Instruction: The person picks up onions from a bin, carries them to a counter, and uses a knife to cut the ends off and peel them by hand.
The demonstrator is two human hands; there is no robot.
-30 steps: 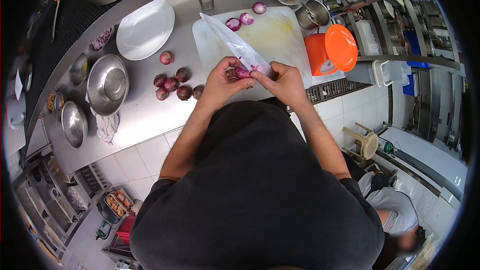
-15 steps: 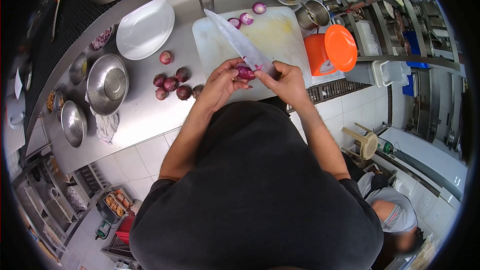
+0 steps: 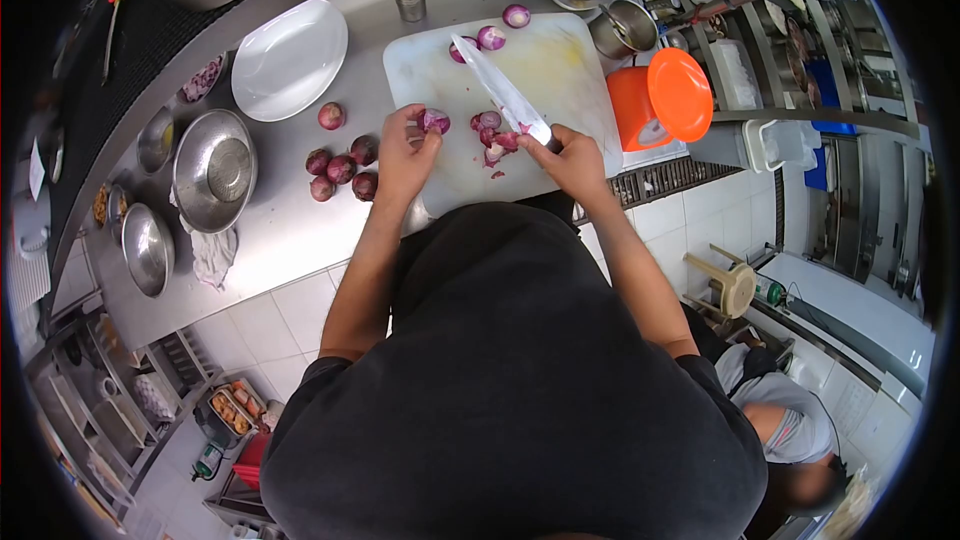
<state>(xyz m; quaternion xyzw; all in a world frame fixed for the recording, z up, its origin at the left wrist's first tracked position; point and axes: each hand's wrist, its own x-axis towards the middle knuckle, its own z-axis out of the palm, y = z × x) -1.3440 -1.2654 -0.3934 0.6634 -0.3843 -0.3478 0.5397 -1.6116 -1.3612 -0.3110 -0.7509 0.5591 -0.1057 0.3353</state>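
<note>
Over the left side of the white cutting board (image 3: 545, 50), my left hand (image 3: 408, 152) has its fingers closed around a red onion (image 3: 434, 121). My right hand (image 3: 572, 162) grips a large kitchen knife (image 3: 508, 90) near the handle, its blade pointing away from me across the board. A bit of purple skin clings by my right thumb. Between my hands lies a small heap of onion skins (image 3: 487, 134). Several shiny purple onions (image 3: 490, 37) rest at the board's far edge, one partly behind the knife tip.
Several unpeeled onions (image 3: 341, 169) sit on the steel counter to the left. Beyond them are a white oval plate (image 3: 290, 60) and metal bowls (image 3: 215, 170). An open can (image 3: 410, 2) stands behind the board, and an orange container (image 3: 640, 110) at its right. A person (image 3: 785, 420) is at lower right.
My hands have moved apart. The onion has gone left with my left hand, the knife has swung to the right, and skins now lie on the board where my hands were.
</note>
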